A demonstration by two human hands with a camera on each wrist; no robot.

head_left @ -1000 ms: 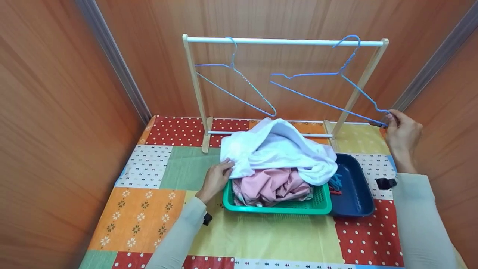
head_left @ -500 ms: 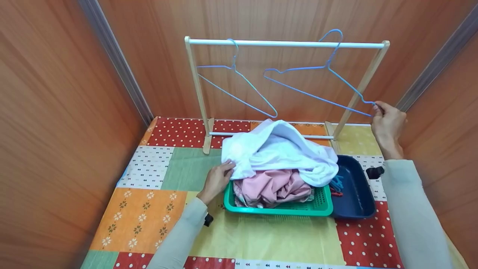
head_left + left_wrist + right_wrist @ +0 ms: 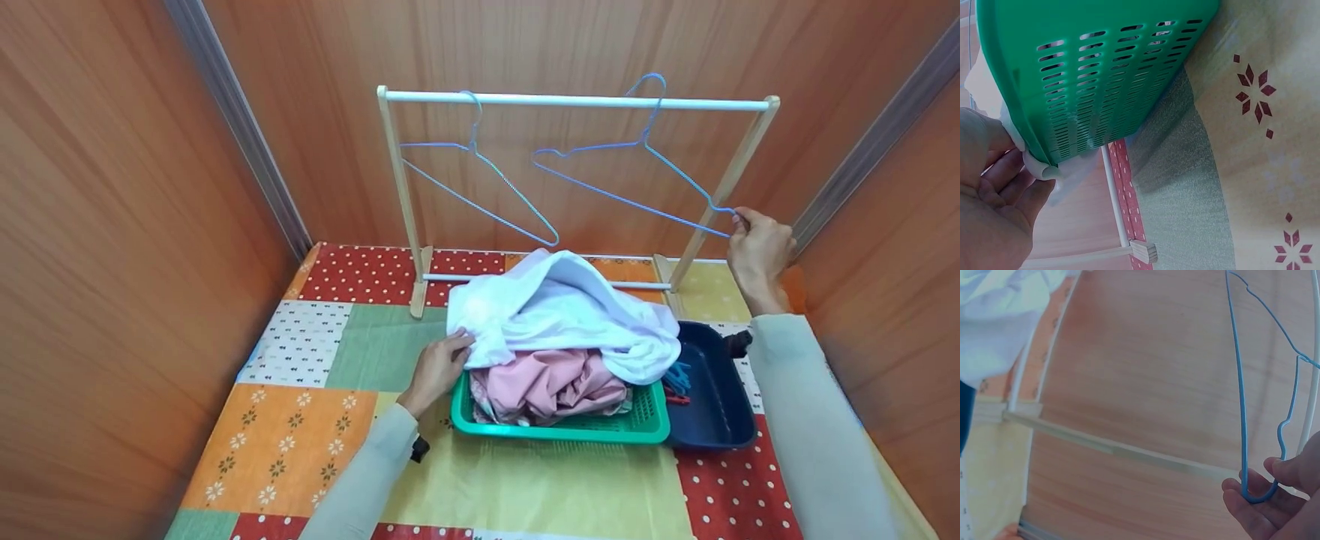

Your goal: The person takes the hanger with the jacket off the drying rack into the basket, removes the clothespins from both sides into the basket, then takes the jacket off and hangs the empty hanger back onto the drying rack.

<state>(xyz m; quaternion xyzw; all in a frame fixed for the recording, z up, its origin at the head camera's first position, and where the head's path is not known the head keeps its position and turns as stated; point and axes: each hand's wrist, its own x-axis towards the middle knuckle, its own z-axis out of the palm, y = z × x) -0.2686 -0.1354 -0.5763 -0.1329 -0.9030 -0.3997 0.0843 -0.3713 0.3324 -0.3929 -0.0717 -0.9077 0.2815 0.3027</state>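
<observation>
My right hand (image 3: 759,251) pinches the right end of a blue wire hanger (image 3: 622,196) between thumb and fingers. In the right wrist view the hanger's rounded corner (image 3: 1258,498) lies across the fingers. Its hook curves over the white top rail (image 3: 555,100) of a small rack, its top standing a little above the rail; I cannot tell whether it touches. My left hand (image 3: 437,369) pinches the edge of a white cloth garment (image 3: 577,315) at the left rim of a green basket (image 3: 562,433). The left wrist view shows the folded white edge (image 3: 1041,169) between thumb and fingers.
A second blue hanger (image 3: 510,214) hangs on the rail's left part. Pink cloth (image 3: 547,382) fills the basket under the white garment. A dark blue tray (image 3: 720,405) with blue and red clips stands at the basket's right. Wood-patterned walls (image 3: 112,187) enclose the table.
My right hand has moved left, taking the hanger along the rail toward the middle. My left hand has kept its place on the white garment.
</observation>
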